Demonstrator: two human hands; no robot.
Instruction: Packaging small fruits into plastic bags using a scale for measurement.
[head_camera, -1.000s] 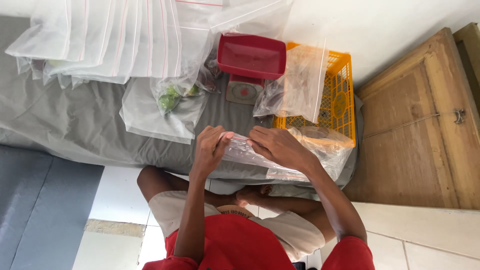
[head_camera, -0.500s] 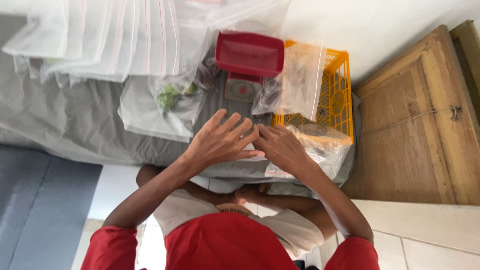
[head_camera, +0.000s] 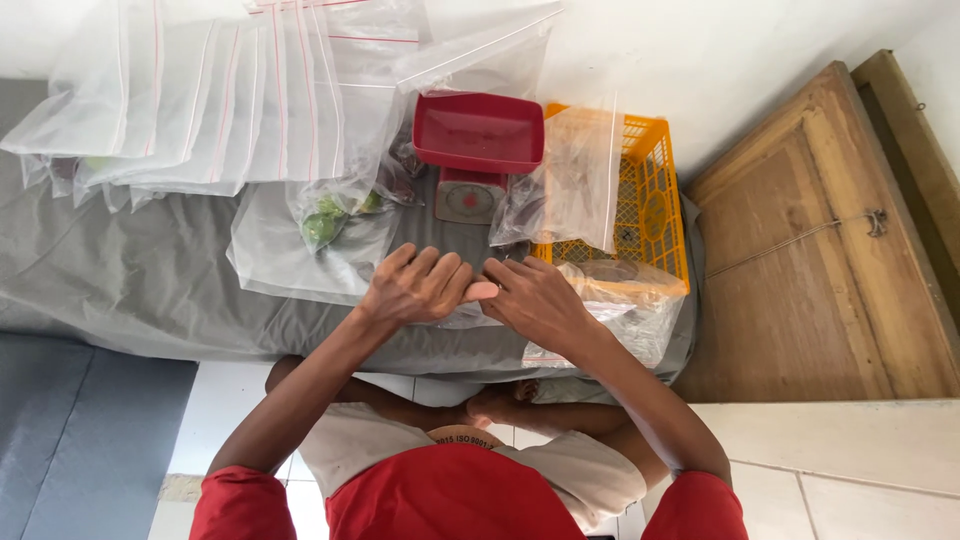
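- The left hand and the right hand meet over a clear plastic bag that lies on the grey cloth, near the front edge of the covered surface.
- The bag is transparent and crumpled; most of it spreads to the right of the hands, under the front of the yellow crate. What is inside the bag I cannot tell.
- The left hand lies flat with its fingers close together, and its fingertips touch the right hand. The right hand presses down on the bag with bent fingers. Whether either hand really pinches the plastic, I cannot tell.
- Count: one red tray sits on one small scale behind the hands; one yellow crate stands just to the right of the scale.
- One more clear bag leans upright against the crate.
- A fan of empty zip bags with red strips lies at the back left, at least six, overlapping each other.
- One bag with green fruits lies left of the scale.
- Open cloth is on the left, in front of the fan of bags. On the right the surface ends at the crate, beside a wooden door. The front edge is just below the hands.
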